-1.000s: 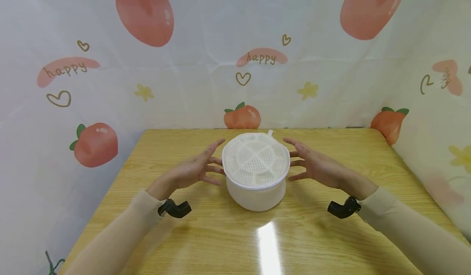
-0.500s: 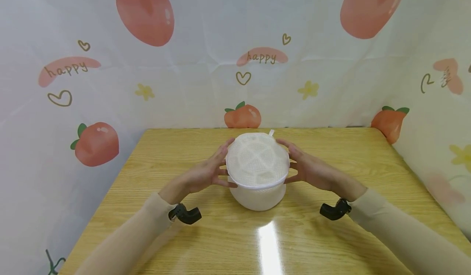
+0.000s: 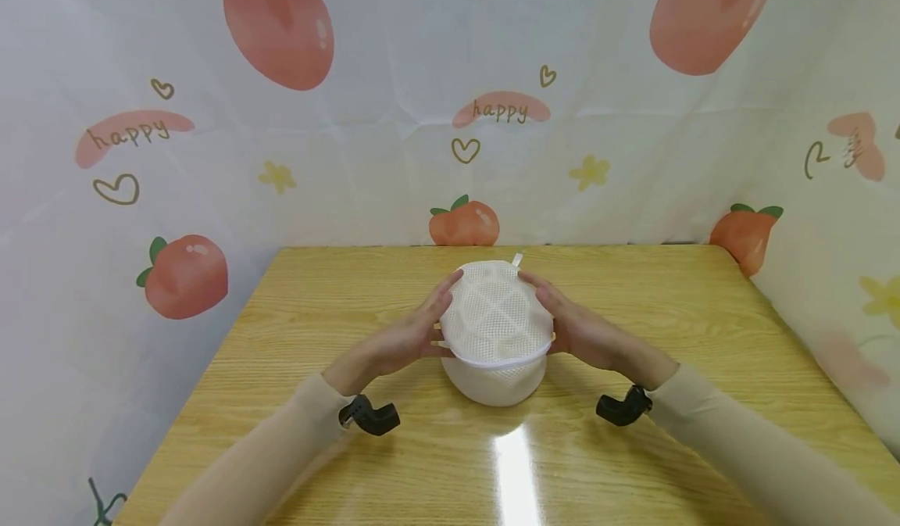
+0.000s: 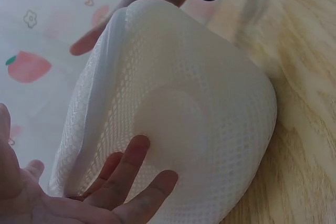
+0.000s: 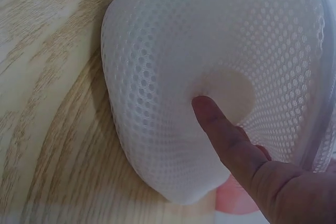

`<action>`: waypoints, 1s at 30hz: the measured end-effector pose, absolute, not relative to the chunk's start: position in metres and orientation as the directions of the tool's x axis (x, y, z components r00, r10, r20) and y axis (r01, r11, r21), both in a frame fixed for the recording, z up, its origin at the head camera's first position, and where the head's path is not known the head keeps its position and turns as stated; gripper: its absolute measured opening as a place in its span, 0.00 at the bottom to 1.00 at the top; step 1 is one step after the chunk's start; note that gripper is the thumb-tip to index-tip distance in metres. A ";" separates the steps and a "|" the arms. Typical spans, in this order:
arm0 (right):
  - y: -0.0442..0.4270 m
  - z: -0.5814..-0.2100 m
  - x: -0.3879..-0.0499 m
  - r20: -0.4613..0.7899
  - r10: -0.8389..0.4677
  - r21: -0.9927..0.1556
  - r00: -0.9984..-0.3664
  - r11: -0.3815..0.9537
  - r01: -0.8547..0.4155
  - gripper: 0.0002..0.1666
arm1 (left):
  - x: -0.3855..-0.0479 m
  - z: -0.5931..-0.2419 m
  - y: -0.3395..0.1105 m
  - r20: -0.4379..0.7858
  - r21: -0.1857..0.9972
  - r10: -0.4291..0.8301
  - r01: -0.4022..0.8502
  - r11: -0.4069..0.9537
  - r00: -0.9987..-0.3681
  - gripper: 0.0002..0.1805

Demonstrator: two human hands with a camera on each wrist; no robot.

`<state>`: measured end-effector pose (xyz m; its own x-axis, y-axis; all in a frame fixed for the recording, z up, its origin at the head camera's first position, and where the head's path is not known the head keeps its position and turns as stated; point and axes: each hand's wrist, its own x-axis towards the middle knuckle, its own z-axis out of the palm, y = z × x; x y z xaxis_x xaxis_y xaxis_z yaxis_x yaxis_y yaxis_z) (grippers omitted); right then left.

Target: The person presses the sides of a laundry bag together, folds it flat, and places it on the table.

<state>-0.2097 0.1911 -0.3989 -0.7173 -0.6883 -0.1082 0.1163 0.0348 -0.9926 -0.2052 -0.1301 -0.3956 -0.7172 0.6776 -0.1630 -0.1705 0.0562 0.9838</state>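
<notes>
Left hand [image 3: 409, 340] and right hand [image 3: 585, 334] now press the mesh bag [image 3: 498, 319] narrower.

The head view looks forward and down; both wrist views, close in, share the mesh bag [image 3: 495, 319].

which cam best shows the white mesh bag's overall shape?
Head: it frames the white mesh bag nearly whole, top and near side, with hands covering little. Left wrist shows one side close up, cut off at the bottom; right wrist shows the opposite side, cropped at top and right.
</notes>
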 end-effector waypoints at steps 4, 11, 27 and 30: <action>0.187 -0.405 -0.211 -0.120 -0.678 -0.991 -0.725 0.043 0.124 0.36 | -0.205 -0.400 -0.128 -0.182 0.983 0.647 -0.155 0.099 -0.740 0.31; 0.180 -0.412 -0.211 -0.147 -0.665 -0.988 -0.732 0.071 0.134 0.36 | -0.205 -0.407 -0.121 -0.199 0.980 0.632 -0.170 0.107 -0.749 0.32; 0.178 -0.412 -0.215 -0.184 -0.630 -0.982 -0.755 0.143 0.119 0.43 | -0.205 -0.413 -0.123 -0.196 0.978 0.591 -0.198 0.062 -0.782 0.43; 0.177 -0.413 -0.214 -0.188 -0.619 -0.981 -0.763 0.151 0.119 0.44 | -0.205 -0.415 -0.122 -0.200 0.977 0.588 -0.205 0.059 -0.784 0.44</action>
